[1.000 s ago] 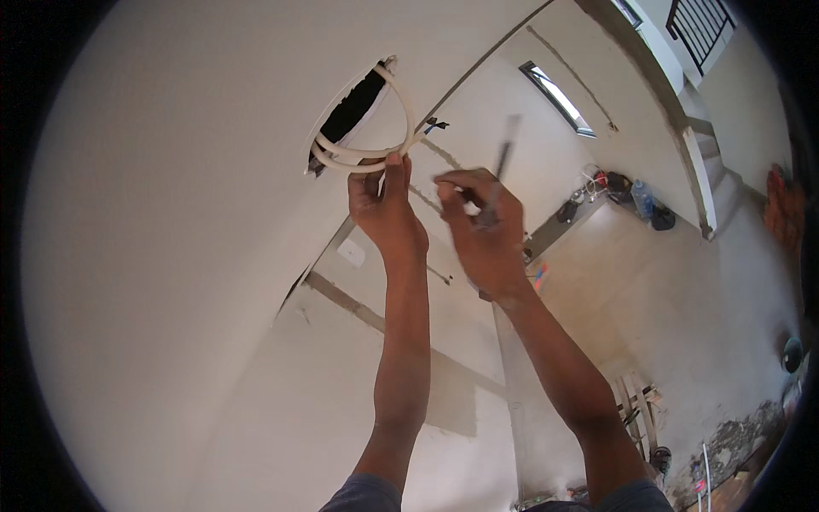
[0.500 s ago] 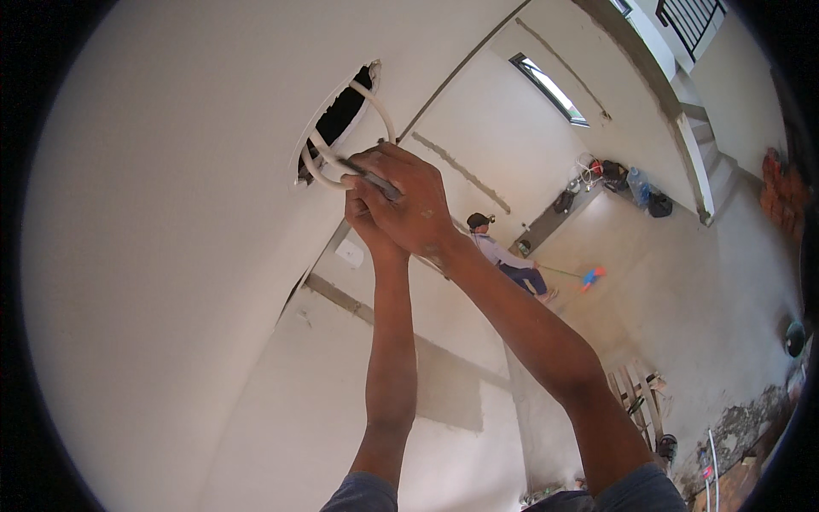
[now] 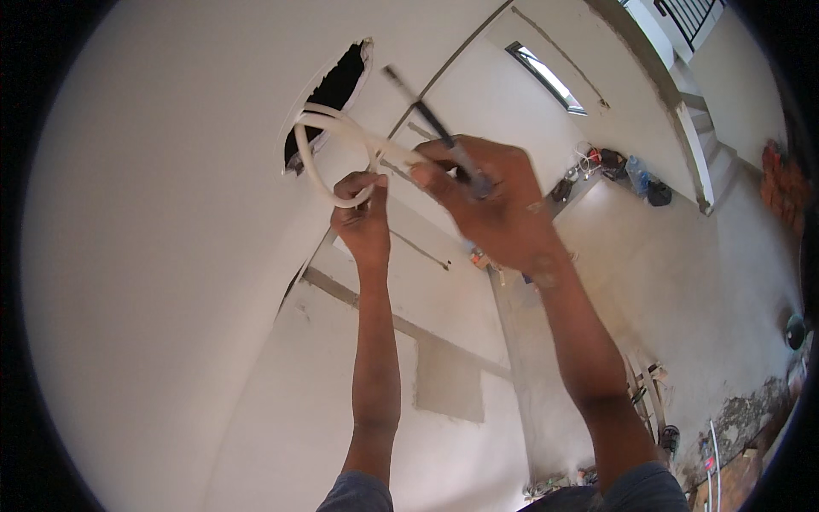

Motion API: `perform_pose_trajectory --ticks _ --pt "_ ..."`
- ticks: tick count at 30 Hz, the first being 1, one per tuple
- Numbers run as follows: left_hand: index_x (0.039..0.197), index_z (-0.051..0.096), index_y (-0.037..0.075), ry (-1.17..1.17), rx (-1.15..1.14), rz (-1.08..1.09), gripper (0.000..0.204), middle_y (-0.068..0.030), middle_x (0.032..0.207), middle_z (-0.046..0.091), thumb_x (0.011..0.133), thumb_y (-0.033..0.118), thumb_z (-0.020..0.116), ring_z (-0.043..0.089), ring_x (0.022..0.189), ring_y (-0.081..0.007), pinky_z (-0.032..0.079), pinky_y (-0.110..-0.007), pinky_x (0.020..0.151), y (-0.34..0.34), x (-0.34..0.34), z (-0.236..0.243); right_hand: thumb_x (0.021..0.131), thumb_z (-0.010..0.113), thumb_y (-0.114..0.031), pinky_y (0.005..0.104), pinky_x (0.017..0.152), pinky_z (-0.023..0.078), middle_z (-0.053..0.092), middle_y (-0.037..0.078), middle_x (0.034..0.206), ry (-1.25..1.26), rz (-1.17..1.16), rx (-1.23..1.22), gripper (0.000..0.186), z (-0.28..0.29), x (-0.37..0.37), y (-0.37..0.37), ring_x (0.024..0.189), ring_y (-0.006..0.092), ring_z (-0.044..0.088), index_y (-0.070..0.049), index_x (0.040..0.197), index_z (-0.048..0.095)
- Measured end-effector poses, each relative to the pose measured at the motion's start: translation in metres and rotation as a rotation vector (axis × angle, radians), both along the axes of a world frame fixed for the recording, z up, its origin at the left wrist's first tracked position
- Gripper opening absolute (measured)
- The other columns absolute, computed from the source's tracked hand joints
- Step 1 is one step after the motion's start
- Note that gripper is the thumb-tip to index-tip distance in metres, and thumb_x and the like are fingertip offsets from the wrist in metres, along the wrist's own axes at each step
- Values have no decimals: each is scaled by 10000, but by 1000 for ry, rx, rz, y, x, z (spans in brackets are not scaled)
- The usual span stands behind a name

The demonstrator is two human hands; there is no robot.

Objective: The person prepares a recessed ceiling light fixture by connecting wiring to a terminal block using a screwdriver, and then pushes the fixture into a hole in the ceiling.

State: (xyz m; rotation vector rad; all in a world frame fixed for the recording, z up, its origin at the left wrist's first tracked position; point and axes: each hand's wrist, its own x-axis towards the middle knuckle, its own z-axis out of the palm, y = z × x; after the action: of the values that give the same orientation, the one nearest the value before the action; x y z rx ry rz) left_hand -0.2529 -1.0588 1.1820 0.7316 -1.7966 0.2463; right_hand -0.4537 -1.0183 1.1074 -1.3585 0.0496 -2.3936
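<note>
Left hand (image 3: 363,218) pinches white looped cable (image 3: 328,158) hanging from dark ceiling hole (image 3: 333,90); right hand (image 3: 490,205), beside it, grips slim dark screwdriver (image 3: 426,115), its shaft pointing toward hole.

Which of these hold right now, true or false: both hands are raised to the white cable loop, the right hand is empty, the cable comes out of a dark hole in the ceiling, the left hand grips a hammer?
1. Both hands are raised to the white cable loop. True: the left hand pinches the loop's lower end and the right hand touches it from the side.
2. The right hand is empty. False: it holds a thin dark tool, blurred, pointing up and to the left.
3. The cable comes out of a dark hole in the white ceiling. True.
4. The left hand grips a hammer. False: it holds only the cable.
</note>
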Motion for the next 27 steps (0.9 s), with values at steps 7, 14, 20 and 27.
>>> perform_pose_trajectory --ticks 7,14,20,27 --pt "1237 594 -16 -272 137 -73 302 -150 1263 581 967 97 519 499 1227 -256 346 -382 1068 40 -20 -44 853 711 -179 329 632 468 671 136 810 218 224 232 203 -21 -8 -3 665 194 584 -40 1000 724" --pt "1362 467 -20 198 522 -797 427 -209 1330 530 1018 232 446 472 1278 -262 345 -400 1097 50 -42 -58 806 727 -151 339 699 504 669 97 903 307 -197 124 228 -54 5 4 773 259 633 -77 1021 719" --pt "1228 460 14 249 337 -193 343 -165 1182 615 1017 285 472 695 860 -258 580 -345 782 61 -29 -80 855 674 -133 317 651 511 645 94 909 -21 -349 317 244 -102 63 7 769 223 633 -96 1096 686" --pt "1322 420 31 406 557 -287 371 -220 1268 569 1036 265 406 705 873 -290 624 -391 777 70 -2 -127 993 533 -243 196 418 426 630 84 1044 -409 668 783 353 -199 80 26 763 128 618 -1 1249 556"
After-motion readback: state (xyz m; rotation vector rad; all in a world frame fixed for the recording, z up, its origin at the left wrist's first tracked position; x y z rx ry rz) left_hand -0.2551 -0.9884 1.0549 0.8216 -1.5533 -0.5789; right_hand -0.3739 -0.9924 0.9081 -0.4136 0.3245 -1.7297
